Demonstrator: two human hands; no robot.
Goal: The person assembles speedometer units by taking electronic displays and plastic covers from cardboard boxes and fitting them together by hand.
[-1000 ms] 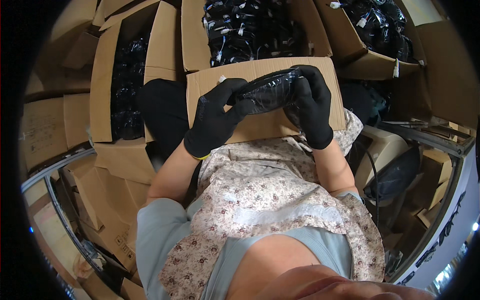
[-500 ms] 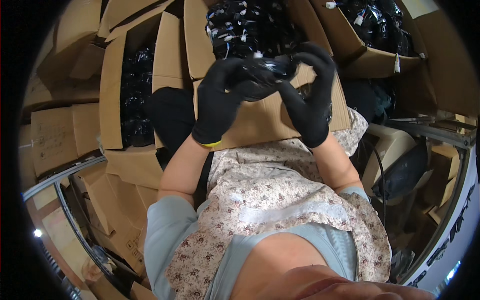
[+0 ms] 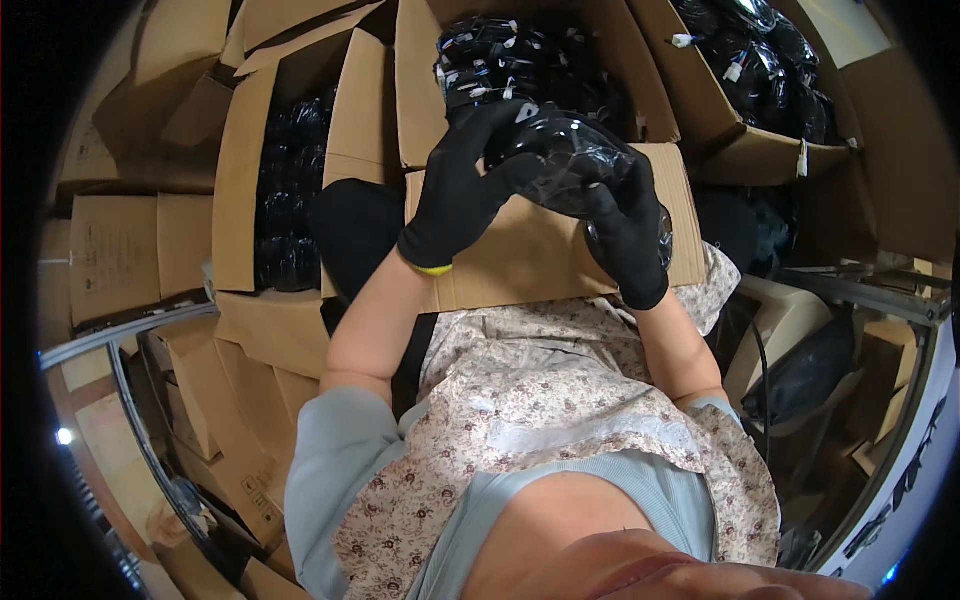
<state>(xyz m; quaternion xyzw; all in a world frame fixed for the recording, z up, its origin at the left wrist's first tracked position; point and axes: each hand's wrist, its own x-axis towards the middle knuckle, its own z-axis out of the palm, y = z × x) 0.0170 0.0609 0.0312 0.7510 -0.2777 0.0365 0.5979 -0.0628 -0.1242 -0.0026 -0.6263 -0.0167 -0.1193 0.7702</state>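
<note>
In front of the middle cardboard box (image 3: 560, 255), both my hands, in black gloves, hold a rounded black item wrapped in shiny clear plastic (image 3: 575, 160). My left hand (image 3: 462, 185) grips its left side, thumb across the near face. At its lower right, my right hand (image 3: 632, 230) has thumb and fingers closed on the wrapping. What exactly the item is, I cannot tell. Behind my right hand shows a shiny, clear curved thing (image 3: 666, 240), mostly hidden by the glove. Black wrapped bundles with white connectors (image 3: 510, 65) fill the box beyond my hands.
On the left stands an open box (image 3: 240, 190) of black wrapped packages (image 3: 290, 200). At the upper right, another box (image 3: 790, 150) holds shiny black bundles (image 3: 765, 60) with connectors dangling over its edge. Metal frame bars (image 3: 860, 285) run along the right. Folded cardboard (image 3: 235, 410) lies lower left.
The wrapped item has turned to show a broader, rounder face and sits slightly further right and lower. My left hand has shifted right; the right hand's fingers have closed onto the wrapping.
</note>
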